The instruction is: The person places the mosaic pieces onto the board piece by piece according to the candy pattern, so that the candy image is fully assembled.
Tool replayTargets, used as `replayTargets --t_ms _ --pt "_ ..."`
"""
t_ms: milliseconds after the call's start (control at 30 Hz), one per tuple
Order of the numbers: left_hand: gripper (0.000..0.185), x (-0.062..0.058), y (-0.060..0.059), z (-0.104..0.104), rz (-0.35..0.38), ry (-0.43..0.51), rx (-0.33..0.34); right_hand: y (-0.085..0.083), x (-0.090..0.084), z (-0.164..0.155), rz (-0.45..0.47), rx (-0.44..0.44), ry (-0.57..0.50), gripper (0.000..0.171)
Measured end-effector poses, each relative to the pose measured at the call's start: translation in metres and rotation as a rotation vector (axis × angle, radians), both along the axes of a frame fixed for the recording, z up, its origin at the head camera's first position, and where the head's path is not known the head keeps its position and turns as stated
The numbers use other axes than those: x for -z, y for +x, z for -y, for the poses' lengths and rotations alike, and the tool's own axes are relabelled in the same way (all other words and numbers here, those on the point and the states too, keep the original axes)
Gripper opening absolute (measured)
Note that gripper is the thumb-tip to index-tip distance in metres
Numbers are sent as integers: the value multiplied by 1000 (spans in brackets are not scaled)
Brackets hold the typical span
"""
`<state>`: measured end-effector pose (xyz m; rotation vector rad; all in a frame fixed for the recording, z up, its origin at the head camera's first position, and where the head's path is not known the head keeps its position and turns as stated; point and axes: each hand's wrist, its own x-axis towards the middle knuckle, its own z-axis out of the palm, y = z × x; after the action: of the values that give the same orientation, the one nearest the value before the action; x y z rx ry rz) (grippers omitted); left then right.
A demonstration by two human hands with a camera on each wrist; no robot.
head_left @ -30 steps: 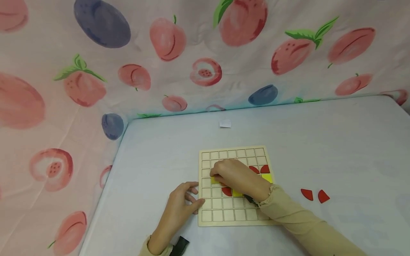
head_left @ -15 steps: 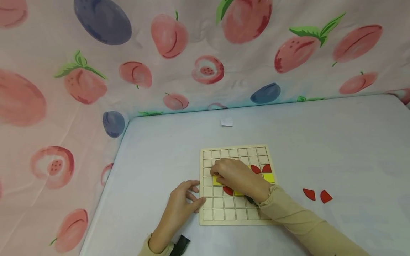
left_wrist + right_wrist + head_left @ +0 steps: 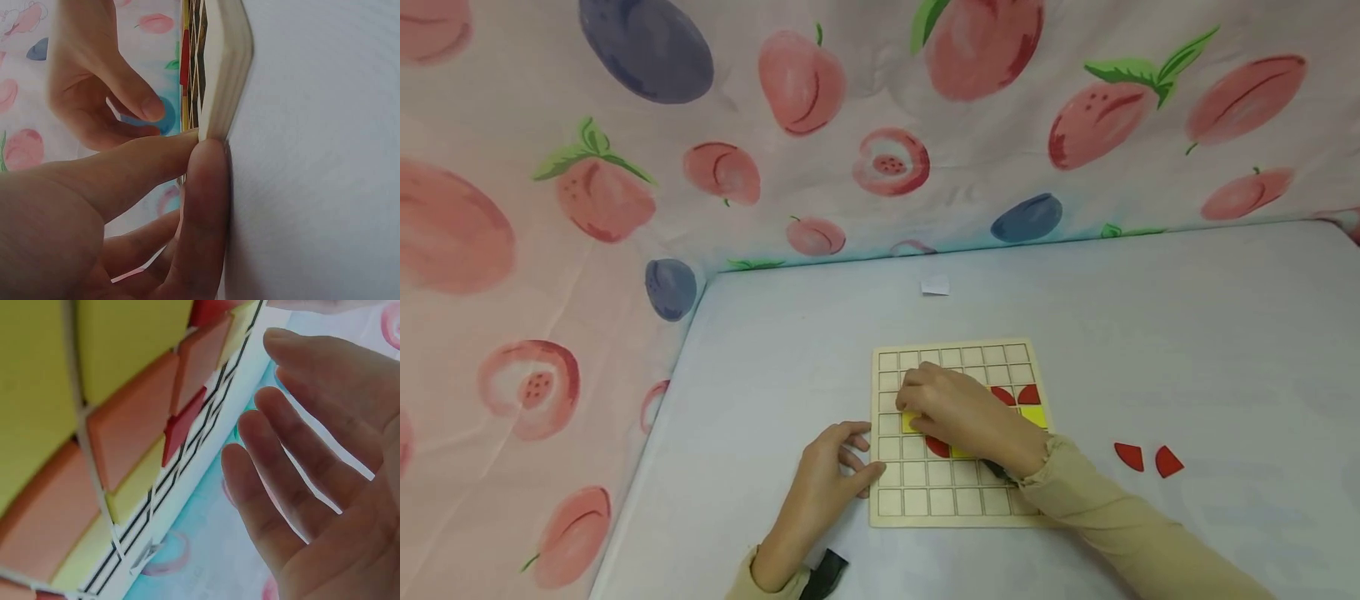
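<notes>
The pale wooden square grid board is lying near the table's front edge, already carrying several yellow square tiles and red quarter-round tiles; most cells are bare. The right hand is resting over the middle rows, fingertips touching a yellow tile; whether they are pinching it cannot be told. The left hand, fingers straight, is pressing the board's left edge. Two loose red quarter-round pieces are waiting on the light blue table toward its right edge; a small white paper scrap is lying near the back edge. Nothing is standing in the way.
</notes>
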<state>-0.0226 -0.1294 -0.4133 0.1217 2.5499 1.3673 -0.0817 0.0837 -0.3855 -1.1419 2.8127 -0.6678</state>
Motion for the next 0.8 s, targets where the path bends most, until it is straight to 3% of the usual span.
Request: replayTargets --t_ms 400,800 --pt "49 0 0 -1 7 -13 -6 5 -4 -22 -54 -11 6 17" --pt "48 0 0 -1 -12 -20 -9 17 -8 -53 -137 46 19 25"
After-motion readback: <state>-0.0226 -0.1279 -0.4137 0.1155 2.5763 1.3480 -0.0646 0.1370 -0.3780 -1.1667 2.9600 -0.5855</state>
